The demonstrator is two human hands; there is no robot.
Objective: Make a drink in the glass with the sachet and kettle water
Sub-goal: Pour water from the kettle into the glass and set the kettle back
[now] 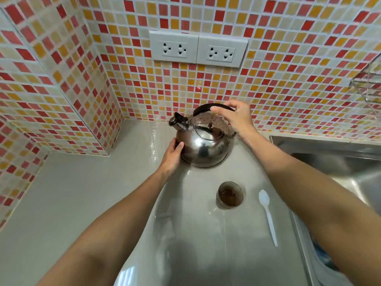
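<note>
A shiny steel kettle (204, 141) stands on the grey counter (82, 203) by the tiled wall, spout pointing left. My right hand (237, 118) grips its black arched handle from the right. My left hand (173, 155) rests flat against the kettle's lower left side. In front of the kettle stands a small clear glass (229, 195) with brown powder at its bottom. A white plastic spoon (267, 213) lies on the counter just right of the glass. No sachet is in view.
A steel sink (329, 159) is set into the counter at the right. Two double wall sockets (198, 48) sit above the kettle. A clear wall rack (369, 87) juts out at the far right. A tiled corner post (82, 89) stands at the left.
</note>
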